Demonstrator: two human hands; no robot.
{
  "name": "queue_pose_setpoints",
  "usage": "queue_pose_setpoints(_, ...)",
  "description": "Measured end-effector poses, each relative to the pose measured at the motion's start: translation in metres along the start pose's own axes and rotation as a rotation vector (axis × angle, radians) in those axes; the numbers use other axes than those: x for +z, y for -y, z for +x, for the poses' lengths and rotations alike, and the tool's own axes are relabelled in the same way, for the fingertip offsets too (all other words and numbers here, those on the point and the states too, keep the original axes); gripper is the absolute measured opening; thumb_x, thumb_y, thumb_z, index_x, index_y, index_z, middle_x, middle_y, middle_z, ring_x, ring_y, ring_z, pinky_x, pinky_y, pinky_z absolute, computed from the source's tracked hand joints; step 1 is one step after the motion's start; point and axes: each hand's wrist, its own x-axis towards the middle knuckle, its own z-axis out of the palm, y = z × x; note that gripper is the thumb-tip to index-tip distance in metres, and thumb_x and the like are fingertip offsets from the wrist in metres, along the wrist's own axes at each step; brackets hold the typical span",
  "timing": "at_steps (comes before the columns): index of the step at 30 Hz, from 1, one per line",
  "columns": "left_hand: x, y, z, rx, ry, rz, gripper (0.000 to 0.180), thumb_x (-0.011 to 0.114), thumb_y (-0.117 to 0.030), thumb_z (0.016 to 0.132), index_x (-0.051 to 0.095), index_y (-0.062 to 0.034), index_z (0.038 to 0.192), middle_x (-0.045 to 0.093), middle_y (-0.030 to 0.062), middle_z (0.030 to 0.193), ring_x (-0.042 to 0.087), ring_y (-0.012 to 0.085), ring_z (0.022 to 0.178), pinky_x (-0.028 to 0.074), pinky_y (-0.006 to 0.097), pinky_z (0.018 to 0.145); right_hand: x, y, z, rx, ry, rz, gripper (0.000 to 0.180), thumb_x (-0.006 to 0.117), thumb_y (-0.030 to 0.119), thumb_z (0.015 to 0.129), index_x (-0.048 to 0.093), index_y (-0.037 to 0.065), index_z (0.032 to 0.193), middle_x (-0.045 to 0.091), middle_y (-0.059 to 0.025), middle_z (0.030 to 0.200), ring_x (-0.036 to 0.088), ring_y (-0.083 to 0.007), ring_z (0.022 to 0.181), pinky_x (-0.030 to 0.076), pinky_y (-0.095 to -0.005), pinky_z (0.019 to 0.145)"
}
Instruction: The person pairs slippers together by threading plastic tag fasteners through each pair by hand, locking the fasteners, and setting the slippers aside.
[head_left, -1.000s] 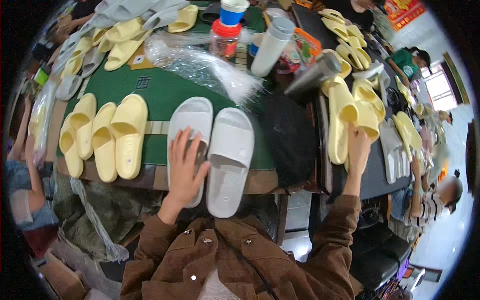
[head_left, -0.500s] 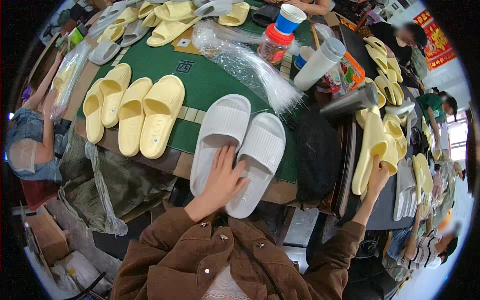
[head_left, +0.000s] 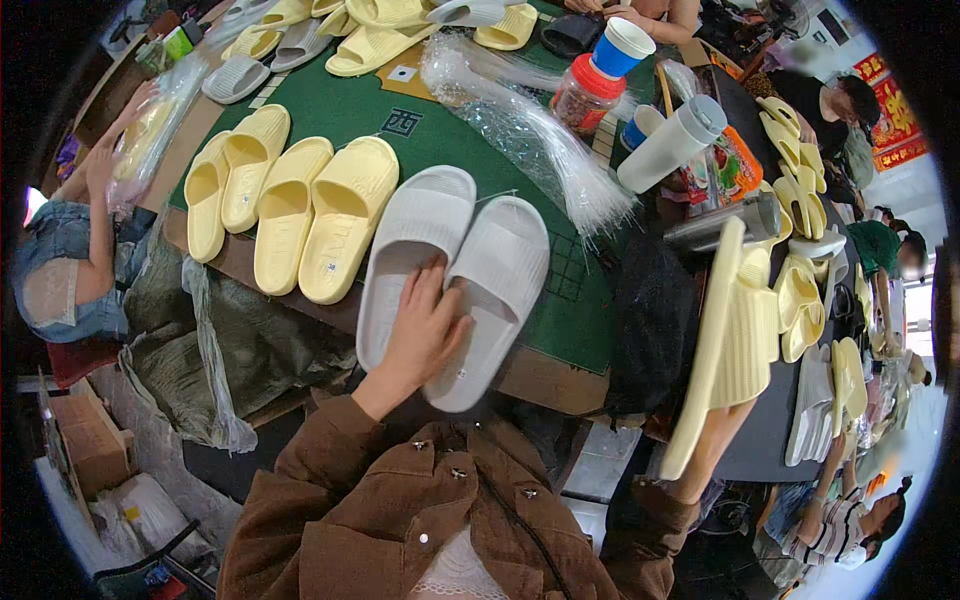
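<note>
My left hand lies flat, fingers spread, across a pair of white slide sandals at the near edge of the green table. My right hand grips a pair of pale yellow slides from below. It holds them on edge off the table's right side, and its fingers are mostly hidden behind them. To the left of the white pair, several yellow slides lie side by side.
A bundle of clear plastic bags, a red-lidded jar, a blue cup, a white tumbler and a steel flask crowd the back right. A black bag hangs at the table edge. A person at the left holds a bagged slide.
The view has swung, so the table sits higher and further left. My left hand stays on the white pair. My right hand now holds the yellow slides nearer and lower, on edge.
</note>
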Motion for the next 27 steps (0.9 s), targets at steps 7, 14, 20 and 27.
queue_pose_setpoints(7, -0.048, -0.023, -0.005, -0.105, -0.192, -0.058, 0.030, 0.067, -0.002, 0.073, 0.055, 0.0065, 0.100, 0.049, 0.0256, 0.121, 0.049, 0.0450, 0.110, 0.041, 0.045, 0.096, 0.068, 0.024, -0.031, -0.020, 0.379, 0.086, 0.013, 0.058, 0.004, 0.076, 0.064, -0.006, 0.082, 0.065, -0.0097, 0.074, 0.057, -0.0124, 0.066, 0.041, -0.0264, 0.058)
queue_pose_setpoints(14, -0.106, 0.056, 0.021, -0.213, -0.513, 0.338, 0.020, 0.057, -0.009, 0.084, 0.056, 0.0069, 0.097, 0.050, 0.0298, 0.123, 0.049, 0.0456, 0.107, 0.040, 0.046, 0.092, 0.129, 0.002, -0.059, 0.071, 0.412, 0.234, 0.018, 0.062, 0.007, 0.085, 0.059, -0.008, 0.077, 0.055, -0.0032, 0.061, 0.046, -0.0067, 0.055, 0.034, -0.0241, 0.048)
queue_pose_setpoints(20, -0.144, 0.128, 0.023, -0.486, -0.306, 0.320, 0.031, 0.058, -0.014, 0.087, 0.053, 0.0071, 0.108, 0.036, 0.0329, 0.134, 0.042, 0.0491, 0.116, 0.037, 0.045, 0.097, 0.169, -0.013, -0.061, 0.131, 0.521, 0.017, 0.019, 0.059, 0.012, 0.089, 0.060, -0.007, 0.087, 0.062, -0.0113, 0.072, 0.055, -0.0134, 0.062, 0.043, -0.0287, 0.055)
queue_pose_setpoints(27, -0.115, 0.095, 0.015, -0.340, -0.509, 0.694, 0.038, 0.058, -0.013, 0.087, 0.052, 0.0031, 0.121, 0.024, 0.0265, 0.146, 0.022, 0.0453, 0.135, 0.024, 0.051, 0.108, 0.166, -0.009, -0.062, 0.060, 0.674, 0.035, 0.014, 0.058, 0.008, 0.089, 0.057, -0.006, 0.093, 0.059, -0.0129, 0.083, 0.059, -0.0193, 0.069, 0.047, -0.0285, 0.061)
